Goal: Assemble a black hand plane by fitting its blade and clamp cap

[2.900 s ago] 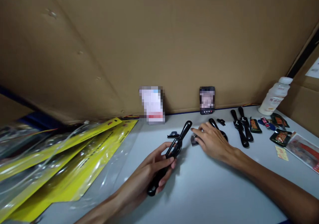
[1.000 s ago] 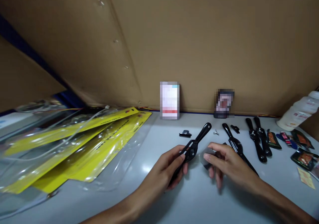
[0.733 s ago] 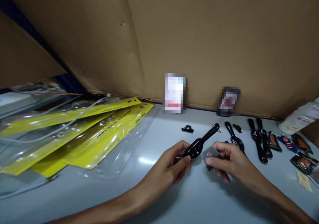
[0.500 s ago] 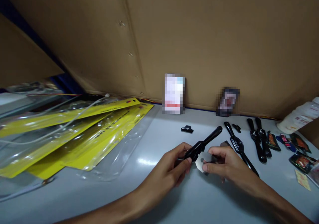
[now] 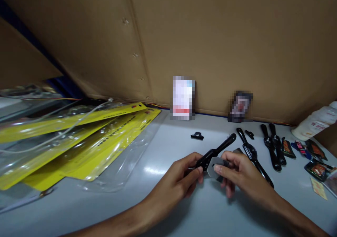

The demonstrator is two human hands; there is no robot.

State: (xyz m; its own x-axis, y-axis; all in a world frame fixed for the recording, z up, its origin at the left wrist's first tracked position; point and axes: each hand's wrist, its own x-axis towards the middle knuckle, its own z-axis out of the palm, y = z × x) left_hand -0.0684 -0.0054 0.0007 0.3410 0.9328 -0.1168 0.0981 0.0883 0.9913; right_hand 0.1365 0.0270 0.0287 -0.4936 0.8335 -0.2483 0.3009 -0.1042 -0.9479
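Observation:
My left hand (image 5: 184, 173) is closed around the near part of a black spokeshave (image 5: 223, 145), whose free handle points up and to the right. A flat grey metal blade (image 5: 212, 167) with cut corners is pinched between the thumb and fingers of my right hand (image 5: 238, 170). It lies against or just beside the spokeshave body; I cannot tell whether they touch. Behind the right fingers a dark flat edge (image 5: 239, 150) shows, mostly hidden. On the table left of the spokeshave's handle sits a small black clamp piece (image 5: 197, 136).
More black spokeshaves (image 5: 253, 154) and another small black piece (image 5: 249, 135) lie to the right. Beyond them are food packets (image 5: 317, 170) and a tilted bottle (image 5: 313, 124). Yellow plastic packaging (image 5: 105, 152) spreads over the left side. A phone-like screen (image 5: 182, 98) leans on the cardboard wall (image 5: 210, 37).
The blade has turned in my right hand and looks darker. My right thumb now covers its hole, and the lower fingers have shifted. My left hand has hardly moved.

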